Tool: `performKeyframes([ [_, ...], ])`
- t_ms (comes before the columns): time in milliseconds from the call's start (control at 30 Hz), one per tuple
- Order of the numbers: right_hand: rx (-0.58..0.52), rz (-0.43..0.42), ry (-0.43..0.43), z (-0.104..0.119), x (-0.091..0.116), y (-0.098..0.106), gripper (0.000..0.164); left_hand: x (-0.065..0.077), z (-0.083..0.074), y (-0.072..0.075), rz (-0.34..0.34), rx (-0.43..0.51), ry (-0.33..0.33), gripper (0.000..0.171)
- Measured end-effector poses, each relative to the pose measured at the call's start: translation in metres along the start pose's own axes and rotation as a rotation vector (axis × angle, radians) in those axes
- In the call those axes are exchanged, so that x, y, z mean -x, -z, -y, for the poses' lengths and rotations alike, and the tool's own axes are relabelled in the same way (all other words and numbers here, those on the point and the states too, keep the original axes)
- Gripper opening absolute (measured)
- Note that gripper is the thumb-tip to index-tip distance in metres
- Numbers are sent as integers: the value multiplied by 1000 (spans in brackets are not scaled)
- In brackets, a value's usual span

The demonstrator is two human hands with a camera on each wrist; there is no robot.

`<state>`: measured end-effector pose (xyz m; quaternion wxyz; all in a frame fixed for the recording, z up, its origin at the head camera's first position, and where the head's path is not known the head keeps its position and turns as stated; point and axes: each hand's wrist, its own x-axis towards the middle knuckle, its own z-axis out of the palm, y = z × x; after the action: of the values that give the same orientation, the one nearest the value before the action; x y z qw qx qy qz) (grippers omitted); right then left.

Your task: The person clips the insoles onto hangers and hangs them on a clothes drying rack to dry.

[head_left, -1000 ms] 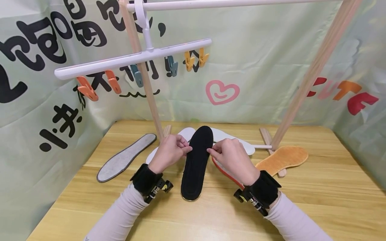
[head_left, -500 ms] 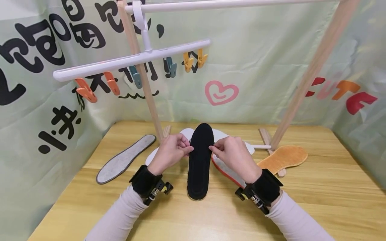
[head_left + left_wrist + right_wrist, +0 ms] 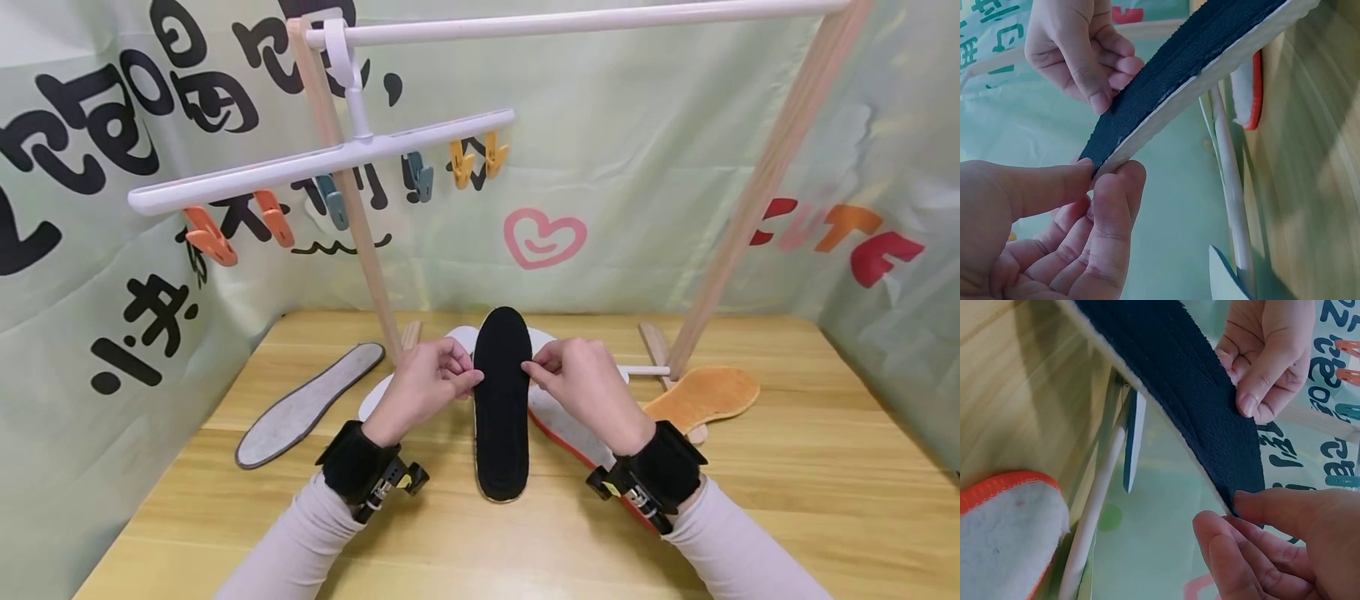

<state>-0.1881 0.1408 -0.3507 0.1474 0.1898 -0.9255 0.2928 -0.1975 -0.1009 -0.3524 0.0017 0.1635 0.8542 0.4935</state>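
Observation:
A black insole (image 3: 502,408) with a pale underside is held up between both hands above the table's middle. My left hand (image 3: 426,379) pinches its left edge between thumb and fingers, near the upper part. On the opposite edge my right hand (image 3: 588,387) pinches it the same way. The left wrist view shows the black insole (image 3: 1172,75) edge-on, its thick whitish layer visible under the dark top. In the right wrist view the dark face of the insole (image 3: 1179,394) slants across, with thumb and fingers gripping its edge.
A grey insole (image 3: 311,404) lies left, an orange insole (image 3: 708,393) right, and a red-edged grey insole (image 3: 562,421) partly under the right hand. White insoles (image 3: 375,396) lie behind. A white hanger (image 3: 330,158) with coloured clips hangs from a rack rail (image 3: 585,22).
The black insole has swung from a slant to nearly straight, its lower end shifting right. Both hands keep their pinch on it. The head view has tilted slightly.

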Motion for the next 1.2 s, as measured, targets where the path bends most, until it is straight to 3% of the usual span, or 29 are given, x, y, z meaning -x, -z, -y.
performKeyframes([
  [200, -66, -1, -36, -1, -1, 2, 14, 2, -2, -1, 6, 25, -40, 18],
  [433, -131, 13, -65, 1, -1, 4, 17, 3, -3, -2, 24, 78, -21, 27],
  [833, -205, 26, -46, 0, -3, 7, 14, 3, -5, -1, 24, 4, -45, 21],
  [1200, -269, 63, -103, 1, -3, 9, 12, 2, -6, -1, 4, -7, -84, 14],
])
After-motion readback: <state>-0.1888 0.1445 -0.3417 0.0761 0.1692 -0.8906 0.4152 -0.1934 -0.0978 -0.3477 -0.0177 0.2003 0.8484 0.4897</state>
